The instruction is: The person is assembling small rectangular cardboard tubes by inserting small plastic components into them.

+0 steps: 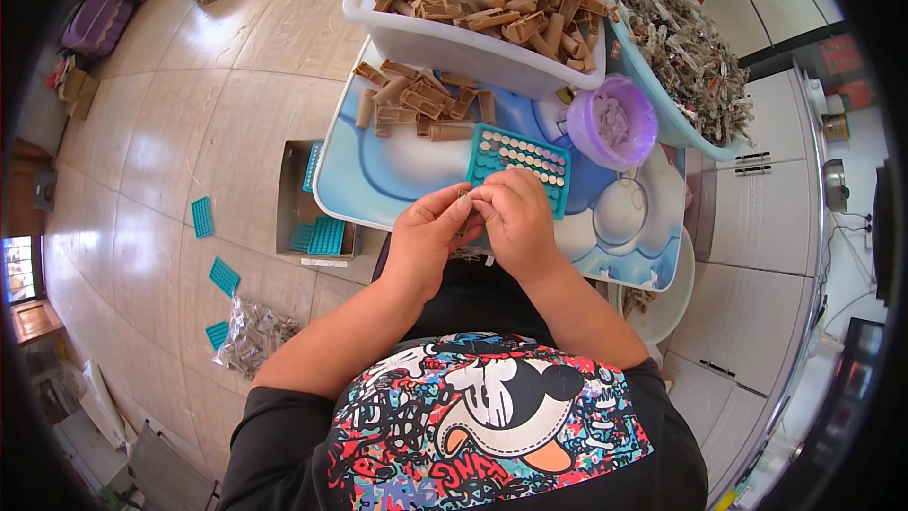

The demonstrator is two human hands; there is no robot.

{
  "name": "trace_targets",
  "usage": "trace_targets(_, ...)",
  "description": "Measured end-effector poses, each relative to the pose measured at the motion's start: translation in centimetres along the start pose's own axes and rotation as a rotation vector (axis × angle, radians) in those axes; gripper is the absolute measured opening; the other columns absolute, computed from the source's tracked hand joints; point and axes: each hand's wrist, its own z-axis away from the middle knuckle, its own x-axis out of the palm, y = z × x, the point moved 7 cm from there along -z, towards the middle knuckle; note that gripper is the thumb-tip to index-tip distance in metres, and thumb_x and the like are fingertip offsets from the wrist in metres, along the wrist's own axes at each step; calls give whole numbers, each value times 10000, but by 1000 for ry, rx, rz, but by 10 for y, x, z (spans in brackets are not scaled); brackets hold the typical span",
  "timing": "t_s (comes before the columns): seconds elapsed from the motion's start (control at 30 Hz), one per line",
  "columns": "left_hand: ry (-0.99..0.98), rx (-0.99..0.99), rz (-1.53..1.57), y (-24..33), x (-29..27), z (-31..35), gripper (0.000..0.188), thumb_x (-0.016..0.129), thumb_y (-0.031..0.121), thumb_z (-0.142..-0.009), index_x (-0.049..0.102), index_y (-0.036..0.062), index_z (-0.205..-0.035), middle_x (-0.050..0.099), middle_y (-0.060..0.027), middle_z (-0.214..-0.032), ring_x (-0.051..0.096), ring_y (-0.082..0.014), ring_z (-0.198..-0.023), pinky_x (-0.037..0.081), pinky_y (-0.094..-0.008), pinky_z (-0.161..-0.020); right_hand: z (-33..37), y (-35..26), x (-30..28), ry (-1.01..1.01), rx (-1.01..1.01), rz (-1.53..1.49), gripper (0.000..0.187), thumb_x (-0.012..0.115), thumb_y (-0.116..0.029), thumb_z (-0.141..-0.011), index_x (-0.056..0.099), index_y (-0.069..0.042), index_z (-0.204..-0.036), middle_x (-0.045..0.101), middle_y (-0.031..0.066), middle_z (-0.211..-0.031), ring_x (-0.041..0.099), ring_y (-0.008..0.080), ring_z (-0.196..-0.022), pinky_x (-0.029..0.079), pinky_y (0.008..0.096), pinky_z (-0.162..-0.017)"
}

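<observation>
Left fingers (448, 208) and right fingers (494, 199) pinched nearly closed, tips together on a small piece (464, 218), mostly hidden, shape hard to tell. Just beyond right fingers: teal tray (482, 170) with round pale pieces. Ahead-left of fingers, loose brown holders (423, 99) on tabletop (369, 185); ahead-right, purple bowl (615, 149). Farther ahead, white tub (463, 49) heaped with more holders.

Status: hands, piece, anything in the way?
Left hand and right hand pinching a small piece, mostly hidden. Teal tray beyond, partly covered by right hand. Nothing visibly blocking.
</observation>
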Motion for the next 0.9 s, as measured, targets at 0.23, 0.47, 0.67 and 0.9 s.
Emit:
trace_targets(0.23, -67, -17, -66, 3, 0, 2, 236, 527, 130, -922, 547, 6, -1121, 622, -69, -968, 633, -152, -837, 536, -279, -750, -12, 8, -2, -90, 60, -186, 106, 653, -91, -709, 600, -51, -791, 562, 78, -784, 520, 272, -742, 414, 373, -666)
trace_targets(0.47, -44, -19, -5, 0, -3, 0, 165, 471, 161, -943, 539, 61, -1056, 564, -26, -834, 599, -137, -715, 519, -275, -664, -54, 23, 23, -125, -53, 264, 201, 679, -99, -672, 631, -60, -864, 590, 58, -862, 539, 253, -839, 443, 367, -727)
trace_targets(0.67, -60, -14, 32, 6, -4, 3, 194, 427, 108, -886, 521, 60, -1049, 515, -32, -788, 437, -104, -583, 359, -232, -508, -62, 22, 42, -226, -82, 396, 234, 696, -139, -643, 626, -83, -859, 592, 34, -875, 537, 244, -861, 441, 368, -733)
trace_targets(0.9, -96, -42, 50, 6, -6, 3, 170, 405, 80, -857, 512, 58, -986, 487, -28, -758, 359, -88, -529, 278, -218, -463, -63, 19, 41, -212, -123, 372, 225, 696, -147, -647, 612, -92, -849, 594, 37, -850, 537, 243, -850, 434, 372, -731)
